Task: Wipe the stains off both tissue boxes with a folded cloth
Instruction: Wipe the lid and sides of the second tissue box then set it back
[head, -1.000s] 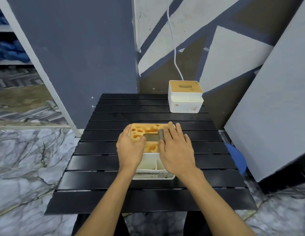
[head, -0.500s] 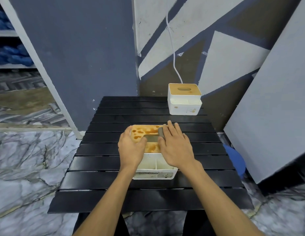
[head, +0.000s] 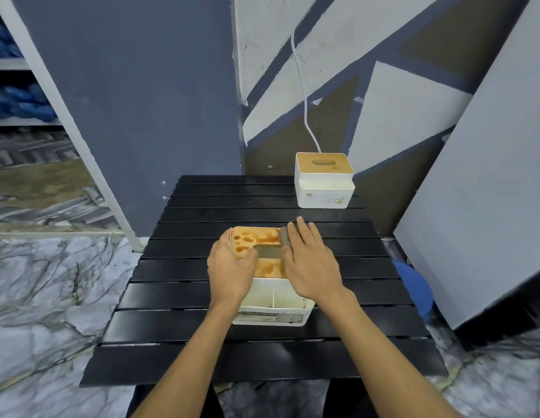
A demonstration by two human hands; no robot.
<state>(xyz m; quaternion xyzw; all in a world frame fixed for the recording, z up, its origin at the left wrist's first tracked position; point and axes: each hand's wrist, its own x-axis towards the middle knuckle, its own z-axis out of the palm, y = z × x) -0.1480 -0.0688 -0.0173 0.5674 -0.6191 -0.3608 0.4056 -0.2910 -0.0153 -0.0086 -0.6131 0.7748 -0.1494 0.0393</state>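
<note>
The near box (head: 273, 300) is sitting mid-table on the black slatted table (head: 172, 300). It is a white, smooth-sided rectangle with rounded corners and a divided open tray at its front. Its flat wooden lid (head: 264, 236) is showing orange-brown blotches and smears. A strip label (head: 259, 313) on the front wall is reading "TISSUE HOL", with the rest too blurred to read.

The left hand (head: 231, 267) is gripping the box's left side, fingers curling over the edge and thumb lying on the lid. The right hand (head: 312, 263) is lying flat with straight fingers spread, pressing the grey folded cloth (head: 284, 236) onto the right part of the lid. Only a thick rolled edge of the cloth is peeking out beside the index finger.

The far box (head: 323, 191) is standing well apart at the table's back right corner, close to the rear edge. It has the same white shape, a wooden lid with an oval slot, and a few small brown marks on its front.

Bare slats are lying open left of the near box, in front of it, and between the two boxes. A white cable (head: 302, 95) is hanging down the painted wall behind the far box. A smooth grey board (head: 480, 221) is leaning near the table's right edge, above veined marble floor (head: 36, 297).
</note>
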